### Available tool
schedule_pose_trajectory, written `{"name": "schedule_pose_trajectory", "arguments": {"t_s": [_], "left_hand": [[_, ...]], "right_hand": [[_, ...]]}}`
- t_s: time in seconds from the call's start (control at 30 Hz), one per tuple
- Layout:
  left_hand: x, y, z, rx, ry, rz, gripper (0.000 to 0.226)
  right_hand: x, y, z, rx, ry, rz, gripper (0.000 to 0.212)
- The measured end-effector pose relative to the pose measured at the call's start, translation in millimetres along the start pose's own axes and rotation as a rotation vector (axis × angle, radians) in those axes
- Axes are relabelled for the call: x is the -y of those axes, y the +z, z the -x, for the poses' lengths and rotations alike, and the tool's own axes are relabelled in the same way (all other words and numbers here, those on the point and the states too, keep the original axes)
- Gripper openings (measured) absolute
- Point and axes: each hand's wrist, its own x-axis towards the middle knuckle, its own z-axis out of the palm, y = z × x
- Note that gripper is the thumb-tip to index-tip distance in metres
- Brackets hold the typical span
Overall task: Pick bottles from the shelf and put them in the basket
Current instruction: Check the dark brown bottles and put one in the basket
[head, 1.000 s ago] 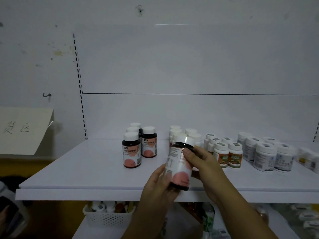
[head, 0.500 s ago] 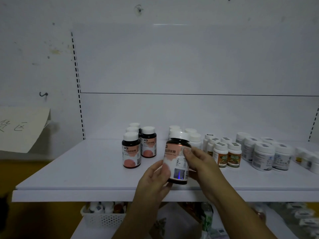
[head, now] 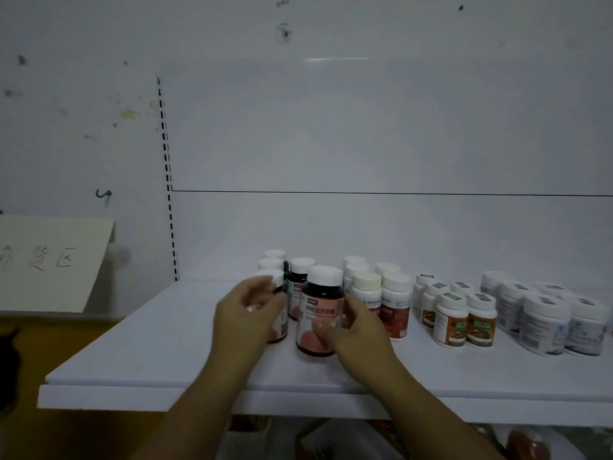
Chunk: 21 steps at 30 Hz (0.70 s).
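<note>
The right hand held a dark bottle with a white cap and pink label. Its thumb lay across the label's front and its fingers wrapped round the far side. This bottle stood upright over the front part of the white shelf, in front of the other bottles. Whether its base touched the board could not be told.

The left hand was just beside it to the left, fingers curled in front of a second dark bottle of the same kind. Motion blur hid whether that hand actually gripped it.

Behind these 2 stood a third dark bottle, with more white caps further back. To the right was a cluster of white-capped bottles with red labels. Next came small white bottles with orange labels, then squat white jars toward the right edge.

On the wall to the left, a paper sign with handwritten characters hung beside the shelf.
</note>
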Motion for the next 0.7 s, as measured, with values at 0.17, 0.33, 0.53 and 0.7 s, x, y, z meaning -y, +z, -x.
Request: {"name": "schedule_pose_trajectory", "arguments": {"t_s": [0.17, 0.33, 0.53, 0.7], "left_hand": [[4.2, -8.7, -65.8, 0.131, 0.012, -0.349, 0.046], [25.1, -8.6, -82.3, 0.3, -0.104, -0.309, 0.043], [27.2, -11.2, -89.5, 0.314, -0.122, -0.321, 0.034], [2.0, -35.0, -85.6, 0.155, -0.101, -0.247, 0.034]], "right_hand": [[-18.6, 31.0, -34.4, -0.025, -0.022, 0.121, 0.036], [-35.3, 42.0, -43.0, -0.019, -0.044, 0.153, 0.044], [-29.5, 42.9, -41.6, 0.036, 0.074, 0.215, 0.051], [11.3, 28.2, 0.5, -0.058, 0.028, 0.226, 0.04]]}}
